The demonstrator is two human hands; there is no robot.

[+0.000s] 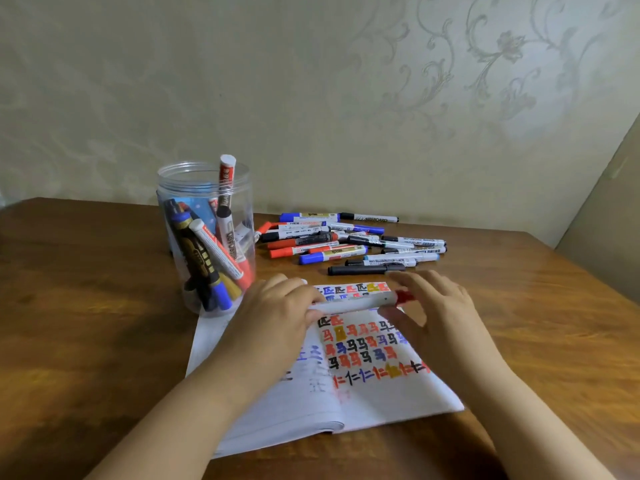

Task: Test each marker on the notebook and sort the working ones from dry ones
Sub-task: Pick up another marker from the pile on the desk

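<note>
Both grips, left hand (277, 306) and right hand (429, 306), around white marker (353, 303), "WHITEBOARD" pens (356, 242) behind.

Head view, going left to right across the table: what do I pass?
Jar of markers → left hand gripping the marker → its red cap → right hand. The marker pile lies farther back; the notebook is beneath both hands.

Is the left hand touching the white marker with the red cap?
Touching. In the head view, the left hand grips the barrel end of the white marker with the red cap, its fingers curled around it above the open notebook.
</note>
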